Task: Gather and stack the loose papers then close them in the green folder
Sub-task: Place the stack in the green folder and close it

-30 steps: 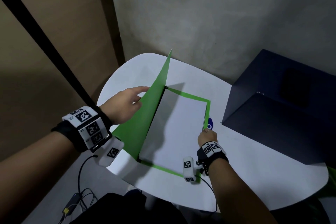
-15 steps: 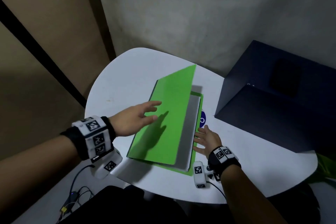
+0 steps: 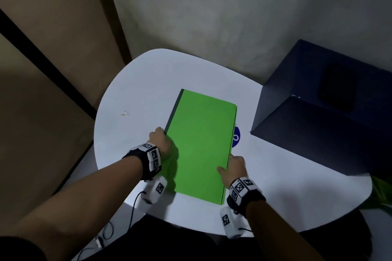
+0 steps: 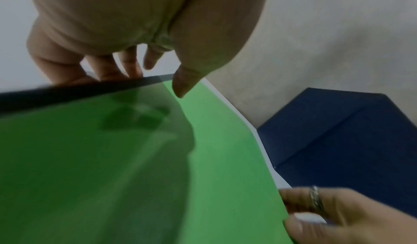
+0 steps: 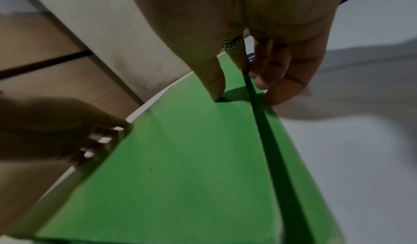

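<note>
Both hands [image 3: 161, 141] gripping closed green folder [image 3: 201, 144].

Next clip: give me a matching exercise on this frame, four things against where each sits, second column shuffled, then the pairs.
Things:
1. green folder
2. left hand
3. right hand
4. dark blue box

Places:
A. on the folder's dark spine edge
B. closed flat, mid-table
C. on the table's right side, by the wall
D. on the folder's opening edge, thumb on the cover

Pairs: 1-B, 2-A, 3-D, 4-C
</note>
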Action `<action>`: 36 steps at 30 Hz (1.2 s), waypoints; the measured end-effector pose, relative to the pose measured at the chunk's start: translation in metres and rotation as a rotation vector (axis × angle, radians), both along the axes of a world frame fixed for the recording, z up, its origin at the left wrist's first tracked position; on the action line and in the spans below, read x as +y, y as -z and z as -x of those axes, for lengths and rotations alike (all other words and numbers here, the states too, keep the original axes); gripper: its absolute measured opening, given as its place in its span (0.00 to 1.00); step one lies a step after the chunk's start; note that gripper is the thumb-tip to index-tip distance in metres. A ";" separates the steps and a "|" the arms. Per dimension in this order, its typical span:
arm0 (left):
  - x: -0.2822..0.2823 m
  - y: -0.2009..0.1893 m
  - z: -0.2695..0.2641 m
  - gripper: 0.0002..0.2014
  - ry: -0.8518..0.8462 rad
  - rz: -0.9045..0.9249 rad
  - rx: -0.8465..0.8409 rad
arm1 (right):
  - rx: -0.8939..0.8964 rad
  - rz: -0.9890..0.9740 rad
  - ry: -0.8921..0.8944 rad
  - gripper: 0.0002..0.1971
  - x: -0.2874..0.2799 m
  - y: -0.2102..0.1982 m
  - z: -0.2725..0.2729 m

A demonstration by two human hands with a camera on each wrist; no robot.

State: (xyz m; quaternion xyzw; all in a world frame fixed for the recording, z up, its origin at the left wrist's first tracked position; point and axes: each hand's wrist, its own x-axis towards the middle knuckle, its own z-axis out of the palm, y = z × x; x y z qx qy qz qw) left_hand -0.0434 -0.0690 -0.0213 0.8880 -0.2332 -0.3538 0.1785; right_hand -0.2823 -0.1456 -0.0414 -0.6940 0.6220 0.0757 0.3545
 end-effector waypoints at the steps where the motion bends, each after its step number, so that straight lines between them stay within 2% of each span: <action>1: -0.002 0.002 -0.005 0.15 -0.003 -0.007 0.032 | 0.034 0.004 0.000 0.31 0.001 0.001 -0.002; 4: -0.004 0.005 -0.016 0.16 0.058 -0.049 0.081 | 0.051 0.002 0.024 0.30 -0.001 0.004 -0.006; 6: -0.005 0.007 -0.021 0.14 0.044 -0.041 0.073 | 0.005 0.024 0.043 0.29 -0.006 0.006 -0.017; 7: -0.006 0.007 -0.026 0.13 0.021 -0.021 0.075 | 0.002 0.037 0.030 0.31 -0.007 0.004 -0.026; 9: -0.012 0.006 -0.044 0.13 -0.034 0.031 0.078 | 0.046 0.079 -0.044 0.42 -0.009 0.001 -0.049; 11: -0.020 0.003 -0.074 0.16 -0.041 0.055 0.045 | 0.040 0.099 -0.163 0.48 -0.011 -0.006 -0.078; 15: -0.040 -0.004 -0.149 0.22 -0.055 0.071 -0.051 | 0.040 0.044 -0.363 0.45 -0.020 -0.005 -0.142; 17: -0.048 -0.003 -0.177 0.24 -0.110 0.114 -0.066 | 0.038 0.050 -0.384 0.44 -0.025 -0.004 -0.170; 20: -0.055 0.003 -0.207 0.25 -0.146 0.191 -0.083 | -0.006 0.061 -0.287 0.45 -0.028 -0.003 -0.205; 23: -0.058 0.008 -0.230 0.27 -0.140 0.217 -0.095 | -0.119 0.014 -0.035 0.46 -0.036 -0.005 -0.232; 25: -0.056 0.013 -0.240 0.30 -0.097 0.175 -0.107 | -0.130 -0.009 0.072 0.42 -0.040 -0.007 -0.242; 28: -0.040 0.022 -0.249 0.35 0.012 0.037 -0.172 | -0.027 -0.053 0.071 0.34 -0.039 -0.007 -0.258; 31: -0.029 0.025 -0.248 0.38 0.031 -0.065 -0.228 | 0.002 -0.060 0.059 0.32 -0.043 -0.010 -0.268; 36: -0.027 0.032 -0.247 0.38 -0.013 -0.019 -0.215 | 0.011 -0.080 0.087 0.29 -0.050 -0.008 -0.272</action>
